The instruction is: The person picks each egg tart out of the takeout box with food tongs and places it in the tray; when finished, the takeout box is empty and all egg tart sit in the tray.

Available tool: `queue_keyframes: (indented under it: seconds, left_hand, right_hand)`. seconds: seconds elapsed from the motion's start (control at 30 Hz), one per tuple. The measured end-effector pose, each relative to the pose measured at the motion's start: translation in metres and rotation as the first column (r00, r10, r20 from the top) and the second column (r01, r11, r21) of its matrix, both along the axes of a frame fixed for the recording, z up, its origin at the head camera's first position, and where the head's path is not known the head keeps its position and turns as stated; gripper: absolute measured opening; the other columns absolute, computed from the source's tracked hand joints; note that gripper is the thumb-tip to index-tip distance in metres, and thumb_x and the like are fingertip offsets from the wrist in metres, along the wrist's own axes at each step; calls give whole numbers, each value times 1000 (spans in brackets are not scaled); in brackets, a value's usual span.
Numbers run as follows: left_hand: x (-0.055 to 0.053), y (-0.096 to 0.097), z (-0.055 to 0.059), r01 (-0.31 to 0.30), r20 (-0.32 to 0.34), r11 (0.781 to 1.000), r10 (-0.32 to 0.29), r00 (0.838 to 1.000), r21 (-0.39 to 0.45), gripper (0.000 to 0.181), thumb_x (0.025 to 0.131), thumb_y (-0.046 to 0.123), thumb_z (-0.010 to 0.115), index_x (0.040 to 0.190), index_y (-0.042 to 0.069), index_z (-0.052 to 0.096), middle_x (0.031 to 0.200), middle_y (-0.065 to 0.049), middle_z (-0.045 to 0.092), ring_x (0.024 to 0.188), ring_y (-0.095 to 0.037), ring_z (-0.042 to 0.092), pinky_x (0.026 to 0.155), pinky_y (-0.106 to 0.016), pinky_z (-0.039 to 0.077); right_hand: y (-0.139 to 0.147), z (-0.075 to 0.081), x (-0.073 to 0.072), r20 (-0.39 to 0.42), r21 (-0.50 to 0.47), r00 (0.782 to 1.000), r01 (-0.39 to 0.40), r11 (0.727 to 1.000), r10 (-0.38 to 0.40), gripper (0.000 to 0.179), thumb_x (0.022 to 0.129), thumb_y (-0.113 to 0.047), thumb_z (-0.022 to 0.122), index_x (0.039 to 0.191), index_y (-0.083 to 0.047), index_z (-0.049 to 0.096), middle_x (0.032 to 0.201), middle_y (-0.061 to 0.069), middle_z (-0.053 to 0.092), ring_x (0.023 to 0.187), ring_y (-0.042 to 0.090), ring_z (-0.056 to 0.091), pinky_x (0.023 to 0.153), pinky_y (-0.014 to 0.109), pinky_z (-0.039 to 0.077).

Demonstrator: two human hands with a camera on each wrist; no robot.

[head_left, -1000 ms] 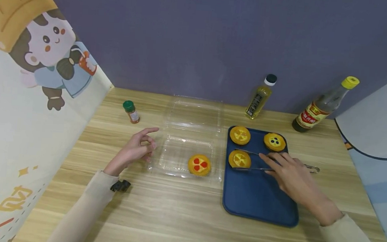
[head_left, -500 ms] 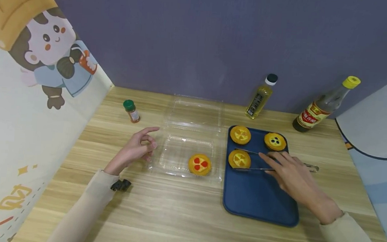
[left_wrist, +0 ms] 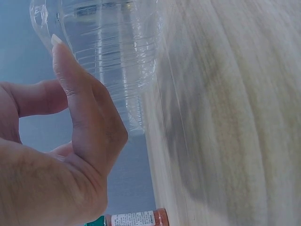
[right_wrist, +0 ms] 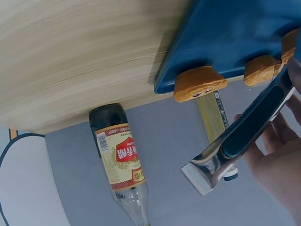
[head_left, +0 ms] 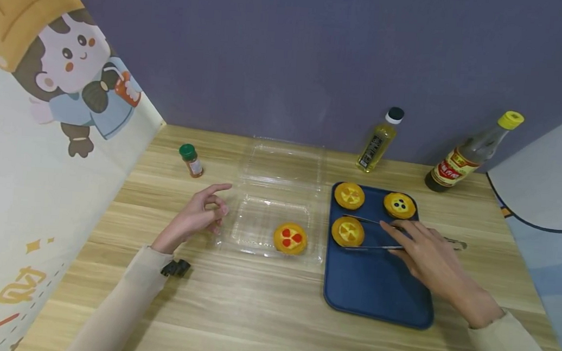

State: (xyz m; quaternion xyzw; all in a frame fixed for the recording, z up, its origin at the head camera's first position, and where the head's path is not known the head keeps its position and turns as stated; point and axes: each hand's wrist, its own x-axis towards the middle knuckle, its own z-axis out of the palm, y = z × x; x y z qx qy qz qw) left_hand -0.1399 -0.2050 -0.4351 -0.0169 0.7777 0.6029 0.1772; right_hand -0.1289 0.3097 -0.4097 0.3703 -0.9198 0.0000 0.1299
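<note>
My right hand (head_left: 424,256) grips metal tongs (right_wrist: 249,125) with dark blue handle insets. The tongs' arms lie spread on either side of an egg tart (head_left: 348,232) with yellow topping on the blue tray (head_left: 375,291). Behind it on that tray are a similar yellow-topped tart (head_left: 349,195) and one with dark dots (head_left: 399,205). An open clear plastic container (head_left: 253,222) holds a tart with red pieces (head_left: 290,238) at its front right. Beside the container's left edge is my left hand (head_left: 195,216), fingers loosely bent and holding nothing; a fingertip overlaps the rim in the left wrist view.
A small green-capped spice jar (head_left: 191,161) stands at the back left. Behind the tray are an oil bottle (head_left: 377,141) with a black cap and a yellow-capped sauce bottle (head_left: 470,153). A dark blue-grey partition (head_left: 269,60) closes off the table's back edge.
My right hand and the tongs have shifted slightly to the right, and the tongs' tips stand a little wider around the tart. My left hand has stayed in place.
</note>
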Motion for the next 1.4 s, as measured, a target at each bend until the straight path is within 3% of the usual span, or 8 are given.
queue_keyframes:
  seconds: [0.73, 0.8, 0.87, 0.97, 1.13, 1.23, 1.33, 1.4]
  left_hand:
    - [1, 0, -1, -4, -5, 1000, 4, 1000, 20, 73, 99, -4, 57, 165, 11, 28, 111, -15, 55, 74, -17, 62, 57, -28, 63]
    - [1, 0, 0, -4, -7, 1000, 4, 1000, 17, 73, 99, -4, 57, 165, 11, 28, 111, -16, 55, 74, -17, 62, 57, -28, 62]
    - [1, 0, -1, -3, -7, 1000, 3, 1000, 13, 73, 99, -4, 57, 165, 12, 28, 111, -15, 55, 74, -17, 62, 57, -27, 62]
    - [1, 0, -1, -3, -4, 1000, 4, 1000, 10, 73, 99, -3, 57, 165, 12, 28, 110, -14, 55, 73, -16, 62, 57, -27, 62]
    - [1, 0, 2, -1, -6, 1000, 1, 1000, -6, 71, 101, -2, 56, 165, 14, 29, 111, -13, 55, 74, -18, 62, 58, -28, 63]
    - [0, -1, 3, 2, -7, 1000, -2, 1000, -10, 70, 101, -1, 55, 165, 14, 29, 112, -14, 55, 74, -18, 62, 58, -28, 63]
    - [0, 0, 2, -1, -2, 1000, 1, 1000, -5, 70, 101, -1, 55, 165, 14, 29, 111, -13, 55, 74, -18, 63, 58, -28, 63]
    - [0, 1, 1, -3, 2, 1000, 3, 1000, -6, 70, 101, -1, 55, 164, 14, 30, 111, -13, 55, 74, -18, 63, 58, -29, 63]
  right_hand:
    - [32, 24, 6, -11, 11, 998, 69, 998, -69, 83, 70, -4, 91, 146, -13, 60, 129, 16, 64, 108, 38, 63, 76, 58, 56]
    - [32, 28, 5, -29, 6, 998, 63, 998, -63, 57, 93, -22, 79, 146, -13, 59, 129, 16, 64, 107, 39, 63, 74, 58, 56]
    - [31, 33, 4, -51, -13, 998, 48, 999, -48, 47, 108, -41, 54, 146, -13, 60, 129, 16, 64, 106, 39, 64, 73, 57, 56]
    - [26, 43, 1, -84, -37, 996, 10, 999, -13, 75, 109, -55, 10, 145, -12, 59, 127, 16, 64, 105, 39, 64, 71, 57, 56]
    - [7, 59, -4, -85, -47, 996, -34, 998, 30, 71, 111, -55, 14, 146, -14, 59, 128, 16, 64, 107, 39, 65, 78, 56, 58]
    - [-11, 66, -8, -78, -18, 995, -58, 998, 57, 50, 107, -43, 55, 150, -17, 56, 130, 15, 65, 109, 39, 66, 83, 56, 59]
    - [-29, 70, -13, -72, 17, 993, -96, 995, 97, 73, 86, -21, 85, 153, -19, 53, 131, 14, 65, 109, 37, 66, 86, 55, 59]
    - [-40, 71, -16, -67, 42, 991, -115, 993, 117, 83, 79, -13, 90, 153, -20, 53, 133, 13, 64, 112, 35, 66, 89, 54, 60]
